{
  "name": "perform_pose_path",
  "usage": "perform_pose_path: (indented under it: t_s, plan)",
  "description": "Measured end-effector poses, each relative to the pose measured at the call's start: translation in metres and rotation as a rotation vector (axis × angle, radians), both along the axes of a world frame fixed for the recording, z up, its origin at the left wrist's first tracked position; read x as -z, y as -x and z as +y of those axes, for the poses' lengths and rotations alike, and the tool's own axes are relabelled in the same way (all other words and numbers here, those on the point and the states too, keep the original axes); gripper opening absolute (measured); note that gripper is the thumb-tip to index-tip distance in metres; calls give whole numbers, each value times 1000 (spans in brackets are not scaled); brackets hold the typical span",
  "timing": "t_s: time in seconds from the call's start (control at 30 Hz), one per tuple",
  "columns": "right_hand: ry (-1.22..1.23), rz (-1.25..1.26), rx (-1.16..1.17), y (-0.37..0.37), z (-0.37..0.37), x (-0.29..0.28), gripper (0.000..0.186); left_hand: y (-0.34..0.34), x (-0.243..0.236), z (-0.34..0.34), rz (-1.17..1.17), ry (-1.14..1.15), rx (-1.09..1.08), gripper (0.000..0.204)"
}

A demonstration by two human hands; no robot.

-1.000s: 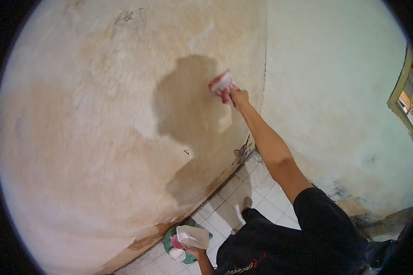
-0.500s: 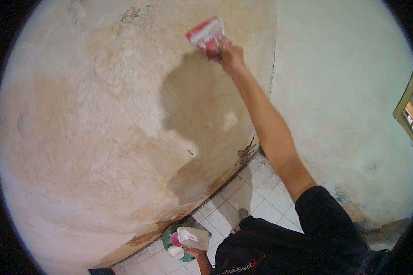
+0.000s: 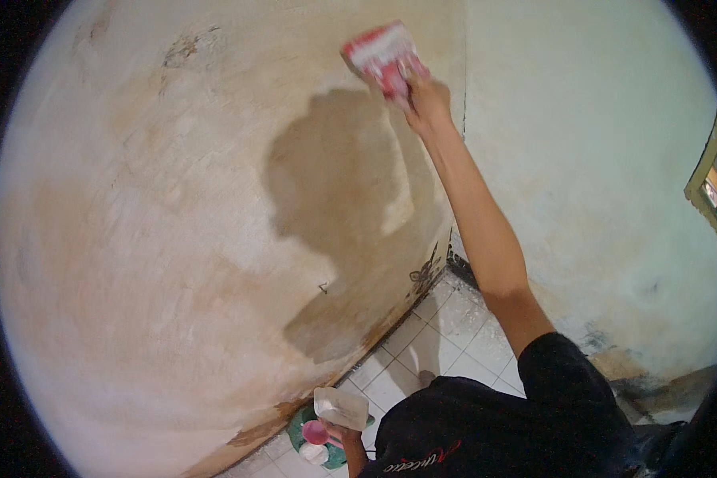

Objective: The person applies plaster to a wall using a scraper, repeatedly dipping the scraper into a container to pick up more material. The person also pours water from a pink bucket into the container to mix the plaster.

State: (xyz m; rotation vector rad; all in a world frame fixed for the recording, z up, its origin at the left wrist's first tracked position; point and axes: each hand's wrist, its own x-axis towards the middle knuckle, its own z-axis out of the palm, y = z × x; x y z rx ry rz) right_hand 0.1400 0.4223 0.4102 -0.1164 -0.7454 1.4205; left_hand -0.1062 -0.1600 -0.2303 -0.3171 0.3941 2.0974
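Observation:
High against the stained wall (image 3: 175,263), my right hand (image 3: 430,103) is closed round a red putty knife (image 3: 384,60). Its wide blade is coated with white paste and blurred by motion; whether its edge touches the wall, I cannot tell. Low down near my body, my left hand (image 3: 346,436) holds a whitish rectangular plastic tub (image 3: 342,406). Beside that hand shows a pink round scoop or cup (image 3: 315,432). Below is a green basin (image 3: 296,426) with a white lump (image 3: 314,454) in it, partly hidden by the tub and hand.
A pale green wall (image 3: 589,159) meets the stained wall at a corner on the right. White floor tiles (image 3: 394,382) run along the wall's foot. A small hook or nail (image 3: 322,288) sticks out of the stained wall. At the far right is a framed opening (image 3: 703,191).
My right hand and the putty knife have moved right along the wall, toward the corner. The view has shifted slightly. The tub in my left hand is tilted differently.

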Motion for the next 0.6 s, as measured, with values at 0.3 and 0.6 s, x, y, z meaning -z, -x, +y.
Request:
perform_pose_path:
  t_s: [0.3, 0.6]
  plan:
    - [343, -202, -62, 5, 11, 248, 29, -59, -59, 80, 260, -137, 120, 74]
    - [-46, -716, 1019, -65, 12, 225, 21, -62, -51, 66, 116, 63, 30, 73]
